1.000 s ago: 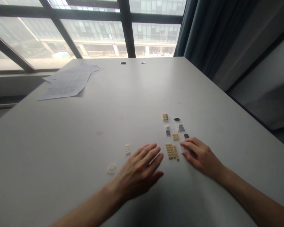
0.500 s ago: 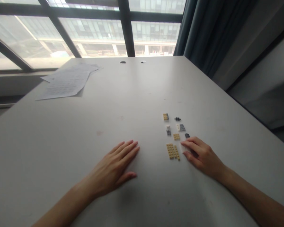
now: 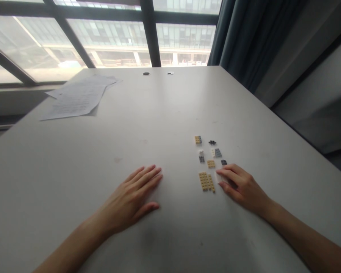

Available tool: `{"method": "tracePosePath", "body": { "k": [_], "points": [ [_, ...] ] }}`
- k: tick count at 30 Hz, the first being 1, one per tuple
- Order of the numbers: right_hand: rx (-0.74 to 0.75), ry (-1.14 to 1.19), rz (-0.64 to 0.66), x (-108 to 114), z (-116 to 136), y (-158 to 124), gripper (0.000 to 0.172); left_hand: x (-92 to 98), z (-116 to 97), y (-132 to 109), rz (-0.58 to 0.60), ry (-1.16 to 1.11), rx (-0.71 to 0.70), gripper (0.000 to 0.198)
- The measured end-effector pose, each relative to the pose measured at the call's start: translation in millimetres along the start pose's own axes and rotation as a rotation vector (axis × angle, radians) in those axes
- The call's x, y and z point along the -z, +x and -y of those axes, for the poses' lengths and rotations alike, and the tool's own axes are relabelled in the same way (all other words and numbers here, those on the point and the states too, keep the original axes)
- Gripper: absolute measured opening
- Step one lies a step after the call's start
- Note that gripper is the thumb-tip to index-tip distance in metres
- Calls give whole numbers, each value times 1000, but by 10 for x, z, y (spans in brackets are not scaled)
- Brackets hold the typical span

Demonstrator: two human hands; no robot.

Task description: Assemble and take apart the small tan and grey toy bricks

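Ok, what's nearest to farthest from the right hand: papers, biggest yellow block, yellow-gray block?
1. Biggest yellow block, just left of the right hand.
2. Yellow-gray block, left, farther back.
3. Papers, far left.

One left hand [image 3: 133, 199] and one right hand [image 3: 241, 184] make two hands over one white table [image 3: 173, 113]. Just left of and beyond the right one lie seven small toy-brick groups: three tan or part-tan groups [image 3: 210, 163], two white-and-grey groups [image 3: 218, 152] and two dark pieces [image 3: 212, 142]. One white piece [image 3: 219, 178] shows at the right fingertips. Far left are at least two paper sheets [image 3: 74, 102]; two round discs [image 3: 146, 74] sit at the far edge.
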State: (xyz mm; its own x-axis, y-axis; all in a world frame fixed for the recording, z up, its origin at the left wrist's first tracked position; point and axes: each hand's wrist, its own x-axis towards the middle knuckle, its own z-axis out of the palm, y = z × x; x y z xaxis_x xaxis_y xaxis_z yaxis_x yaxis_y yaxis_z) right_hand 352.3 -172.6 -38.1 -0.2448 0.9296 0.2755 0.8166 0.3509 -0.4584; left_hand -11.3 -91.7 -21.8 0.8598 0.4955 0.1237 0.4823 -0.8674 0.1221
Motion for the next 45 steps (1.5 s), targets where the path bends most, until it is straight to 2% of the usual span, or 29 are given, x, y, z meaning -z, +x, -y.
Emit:
{"method": "tracePosePath", "body": {
  "k": [7, 12, 19, 27, 38, 45],
  "points": [
    [1, -2, -7, 12, 10, 3, 24, -82, 76, -148, 58, 29, -21, 76],
    [-3, 6, 5, 8, 1, 2, 24, -126, 61, -139, 115, 39, -7, 81],
    [-20, 14, 18, 3, -3, -2, 24, -80, 6, -58, 163, 2, 7, 85],
    [-19, 22, 26, -2, -8, -2, 24, -131, -35, 293, 178, -14, -10, 80],
    [-29, 47, 33, 7, -16, 21, 25, -88, -300, 830, 248, -96, -81, 85],
    [-33, 47, 34, 21, 7, 29, 24, -133, -367, 1075, 231, -154, -96, 83]
  ]
}}
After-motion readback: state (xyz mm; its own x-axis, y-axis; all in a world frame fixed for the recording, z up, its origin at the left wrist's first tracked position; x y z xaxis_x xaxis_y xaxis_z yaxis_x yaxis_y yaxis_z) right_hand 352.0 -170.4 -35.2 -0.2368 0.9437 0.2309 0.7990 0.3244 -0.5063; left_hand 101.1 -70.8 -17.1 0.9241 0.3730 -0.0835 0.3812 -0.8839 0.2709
